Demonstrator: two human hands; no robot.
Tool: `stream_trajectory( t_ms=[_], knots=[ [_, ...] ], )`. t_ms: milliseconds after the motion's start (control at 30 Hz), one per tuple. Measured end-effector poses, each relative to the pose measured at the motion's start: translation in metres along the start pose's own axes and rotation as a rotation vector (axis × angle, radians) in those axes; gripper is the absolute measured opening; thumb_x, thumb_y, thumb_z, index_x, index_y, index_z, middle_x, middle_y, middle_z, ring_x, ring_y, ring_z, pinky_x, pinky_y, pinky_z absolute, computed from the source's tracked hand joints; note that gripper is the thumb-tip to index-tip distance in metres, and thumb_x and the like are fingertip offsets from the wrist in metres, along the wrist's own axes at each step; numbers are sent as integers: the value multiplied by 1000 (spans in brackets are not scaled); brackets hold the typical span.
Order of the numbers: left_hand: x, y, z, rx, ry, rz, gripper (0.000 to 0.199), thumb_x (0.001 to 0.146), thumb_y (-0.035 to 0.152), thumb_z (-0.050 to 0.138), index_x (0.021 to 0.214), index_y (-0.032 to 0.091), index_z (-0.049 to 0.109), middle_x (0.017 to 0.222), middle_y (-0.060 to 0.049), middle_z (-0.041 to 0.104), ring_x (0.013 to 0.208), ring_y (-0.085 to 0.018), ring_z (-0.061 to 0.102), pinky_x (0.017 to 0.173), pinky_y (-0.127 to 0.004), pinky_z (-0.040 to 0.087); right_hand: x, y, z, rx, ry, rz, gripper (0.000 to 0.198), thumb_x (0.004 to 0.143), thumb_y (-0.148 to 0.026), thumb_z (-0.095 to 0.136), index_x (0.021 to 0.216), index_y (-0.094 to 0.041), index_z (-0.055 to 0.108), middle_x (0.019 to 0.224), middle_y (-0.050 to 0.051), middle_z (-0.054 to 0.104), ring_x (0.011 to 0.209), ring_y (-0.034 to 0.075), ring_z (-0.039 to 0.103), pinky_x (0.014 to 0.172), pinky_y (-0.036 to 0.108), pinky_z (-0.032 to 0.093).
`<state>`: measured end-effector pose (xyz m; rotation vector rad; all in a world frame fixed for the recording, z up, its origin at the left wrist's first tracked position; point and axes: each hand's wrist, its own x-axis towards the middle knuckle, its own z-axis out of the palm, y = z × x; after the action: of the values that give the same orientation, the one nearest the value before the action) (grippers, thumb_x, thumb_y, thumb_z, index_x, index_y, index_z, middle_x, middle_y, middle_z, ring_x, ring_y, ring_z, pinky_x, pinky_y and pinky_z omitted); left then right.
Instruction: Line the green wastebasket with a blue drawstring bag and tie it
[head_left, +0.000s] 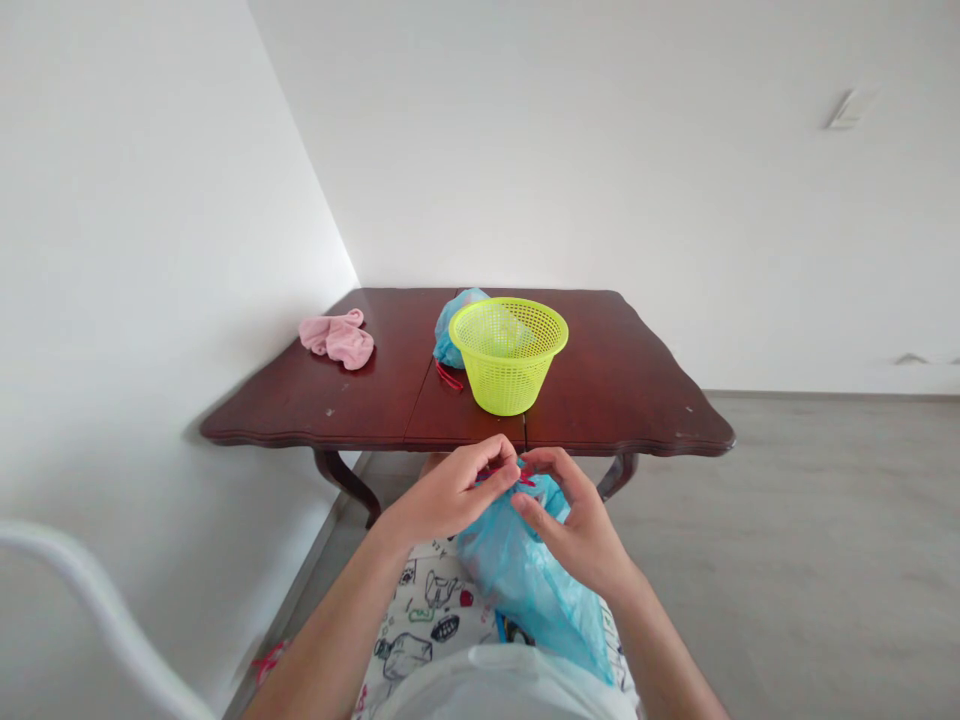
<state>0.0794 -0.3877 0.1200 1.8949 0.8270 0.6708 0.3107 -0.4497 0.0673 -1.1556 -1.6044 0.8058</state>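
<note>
A light-blue translucent plastic drawstring bag (506,560) lies across my lap with its gathered, red-tied top pointing towards the table. My left hand (457,490) pinches at that top, thumb and forefinger together by the red drawstring (527,477). From the other side my right hand (577,520) comes up against the bag's neck, its thumb and forefinger apart with the red string showing between them. What the bag contains cannot be made out.
Ahead stands a dark red wooden table (600,370) against the wall. On it are a yellow-green plastic basket (510,385), another blue bag (448,345) with red ties behind it, and a pink cloth (341,338) at left. A white curved tube (97,610) crosses the lower left.
</note>
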Motion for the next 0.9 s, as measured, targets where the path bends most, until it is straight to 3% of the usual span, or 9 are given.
stream_trajectory(
  t_ms=[100,167,333,433,533,600,700,800,900],
  knots=[
    [-1,-2,0,-32,-43,0,43,123,58,62,100,21,63,92,1,62,85,-17,53,78,-30,42,1,-2,-1,-94,-4,-8,28,106,-47,88,125,-32,74,126,6,80,120,31,74,113,52,61],
    [0,-6,0,-136,-67,6,44,117,60,71,99,21,63,89,2,58,81,-16,50,76,-29,41,2,-2,-1,-138,-1,-38,31,106,-44,88,129,-33,72,136,8,77,129,33,72,120,58,58],
    [0,-8,-4,-216,-92,29,36,110,53,84,106,20,71,102,-3,70,93,-19,62,87,-31,49,-2,-1,3,-106,81,-163,81,104,-42,92,173,-37,50,185,16,49,175,41,45,142,70,42],
    [-3,-7,-7,-214,-120,59,32,109,49,85,106,21,71,106,-3,71,95,-19,63,88,-31,51,-4,-1,2,-87,38,-175,58,107,-36,87,159,-37,63,190,13,43,178,40,44,143,69,43],
    [-5,-7,-7,-193,-141,72,26,112,46,82,109,22,73,111,-5,75,101,-21,68,94,-33,55,-3,-3,-2,-72,-8,-149,17,106,-26,83,118,-31,70,190,12,45,174,40,49,140,67,45],
    [-4,-7,-7,-139,-133,71,21,115,44,78,116,23,78,119,-7,79,110,-24,73,101,-36,57,-2,-4,-5,-66,-8,-137,19,105,-23,81,100,-28,63,182,13,55,168,40,56,137,67,47],
    [-3,-8,-6,-15,-78,24,21,120,42,68,123,24,79,124,-8,82,114,-25,73,102,-37,56,0,-7,-8,-36,-36,-133,24,109,-24,75,92,-27,58,164,12,69,157,36,64,132,61,50],
    [-4,-7,-5,44,-19,-30,23,122,42,64,116,23,76,115,-4,79,105,-22,70,93,-34,52,0,-9,-8,6,13,-134,27,115,-28,68,91,-27,57,155,12,73,146,33,70,124,54,53],
    [-8,-10,-5,-49,-65,-41,28,121,48,66,111,22,72,103,-2,71,94,-19,62,85,-32,48,1,-10,-7,55,102,-145,18,118,-32,66,100,-27,64,150,14,75,140,32,71,121,51,54]
  ],
)
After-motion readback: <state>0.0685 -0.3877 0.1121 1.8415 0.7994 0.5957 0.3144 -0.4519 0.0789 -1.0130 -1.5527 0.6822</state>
